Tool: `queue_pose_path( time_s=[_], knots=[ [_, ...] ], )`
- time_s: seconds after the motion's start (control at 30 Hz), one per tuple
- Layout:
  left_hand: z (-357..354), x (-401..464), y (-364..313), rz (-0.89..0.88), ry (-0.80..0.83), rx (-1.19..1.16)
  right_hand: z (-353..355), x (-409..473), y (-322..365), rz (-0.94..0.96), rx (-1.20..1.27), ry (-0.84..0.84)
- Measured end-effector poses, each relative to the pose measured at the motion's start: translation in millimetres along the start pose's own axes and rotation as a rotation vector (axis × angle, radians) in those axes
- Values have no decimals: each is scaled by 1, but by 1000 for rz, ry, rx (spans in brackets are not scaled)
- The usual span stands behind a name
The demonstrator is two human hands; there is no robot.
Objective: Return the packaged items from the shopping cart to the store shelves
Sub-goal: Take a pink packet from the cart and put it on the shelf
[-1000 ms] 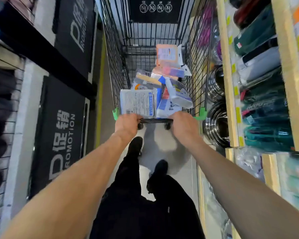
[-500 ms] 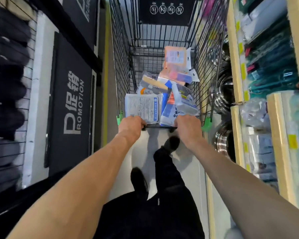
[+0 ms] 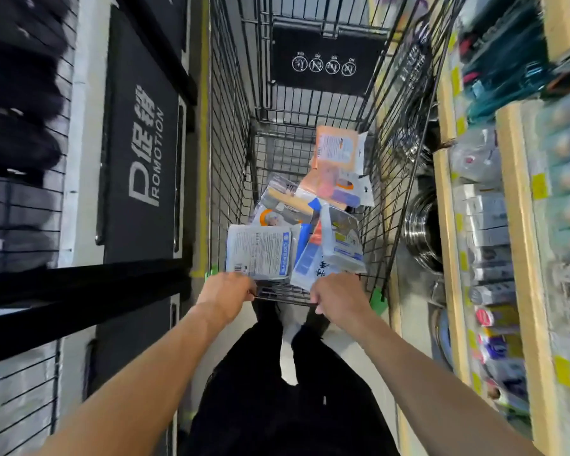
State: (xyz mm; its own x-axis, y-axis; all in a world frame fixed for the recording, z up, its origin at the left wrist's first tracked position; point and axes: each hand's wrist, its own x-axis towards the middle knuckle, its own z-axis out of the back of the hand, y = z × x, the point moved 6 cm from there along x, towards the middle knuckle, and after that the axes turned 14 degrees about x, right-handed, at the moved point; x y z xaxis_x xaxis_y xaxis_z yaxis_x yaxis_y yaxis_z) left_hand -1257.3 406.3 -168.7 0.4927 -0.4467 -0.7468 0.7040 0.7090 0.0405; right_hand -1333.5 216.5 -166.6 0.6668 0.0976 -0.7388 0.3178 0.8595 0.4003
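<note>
A black wire shopping cart (image 3: 231, 133) stands straight ahead of me in a narrow aisle. Several flat packaged items lie piled in its basket: a white and blue packet (image 3: 259, 255) nearest me on the left, a white pouch (image 3: 341, 243) on the right, an orange packet (image 3: 336, 148) leaning at the far end. My left hand (image 3: 226, 292) and my right hand (image 3: 338, 296) both grip the cart handle (image 3: 282, 294), fingers wrapped around the bar.
Wooden store shelves (image 3: 520, 225) with small boxed and bagged goods run along the right. Stacked steel bowls (image 3: 423, 232) sit low beside the cart. Black promotion panels (image 3: 142, 143) and a wire grid with dark goods (image 3: 17, 93) line the left. My dark-trousered legs are below.
The cart and I have rolled forward along the aisle; the shelves and the promotion panel have slid back past me. Both hands stay on the handle.
</note>
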Motion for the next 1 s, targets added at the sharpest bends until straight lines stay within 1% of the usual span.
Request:
queue_pose_path(
  time_s=[0.07, 0.13, 0.23, 0.27, 0.33, 0.37, 0.4, 0.43, 0.5, 0.53, 0.57, 0.6, 0.63, 0.67, 0.73, 0.8, 0.9, 0.93, 1.0],
  knots=[
    [-13, -14, -14, -86, 15, 66, -18, -15, -1, 31, 17, 56],
    [-20, -22, -20, -160, 73, 105, -30, -23, -1, 73, 56, 74],
    [-32, -20, -36, -273, 230, 137, -50, -33, -6, 121, 62, 174],
    [-33, -17, -42, -304, 274, 130, -57, -35, -10, 124, 67, 215],
    [-29, -4, -52, -300, 272, 58, -62, -33, -24, 95, 69, 237],
    [-22, 6, -54, -260, 227, -22, -59, -29, -34, 53, 123, 188],
    [-14, 18, -55, -201, 149, -137, -52, -23, -45, -8, 272, 81],
    [-5, 37, -54, -133, 51, -276, -42, -15, -60, -88, 508, -68],
    [12, 68, -53, 20, -154, -549, -29, -1, -101, -321, 1102, -403],
    [17, 87, -50, 117, -221, -687, -29, 7, -117, -457, 1379, -523],
    [20, 103, -48, 208, -250, -821, -34, 18, -130, -579, 1598, -593],
    [19, 120, -47, 265, -252, -952, -36, 25, -135, -674, 1739, -644],
    [16, 145, -52, 293, -225, -1049, -40, 41, -143, -728, 1822, -679],
    [12, 163, -54, 311, -197, -1118, -41, 51, -144, -767, 1849, -704],
    [5, 201, -59, 336, -165, -1118, -36, 74, -151, -801, 1834, -763],
    [6, 227, -59, 344, -240, -1046, -28, 97, -160, -777, 1828, -787],
    [20, 252, -52, 350, -444, -882, -13, 128, -170, -701, 1849, -806],
    [23, 262, -52, 328, -456, -805, -10, 137, -174, -698, 1851, -806],
    [30, 277, -53, 313, -357, -665, -2, 151, -177, -688, 1849, -817]
  ],
)
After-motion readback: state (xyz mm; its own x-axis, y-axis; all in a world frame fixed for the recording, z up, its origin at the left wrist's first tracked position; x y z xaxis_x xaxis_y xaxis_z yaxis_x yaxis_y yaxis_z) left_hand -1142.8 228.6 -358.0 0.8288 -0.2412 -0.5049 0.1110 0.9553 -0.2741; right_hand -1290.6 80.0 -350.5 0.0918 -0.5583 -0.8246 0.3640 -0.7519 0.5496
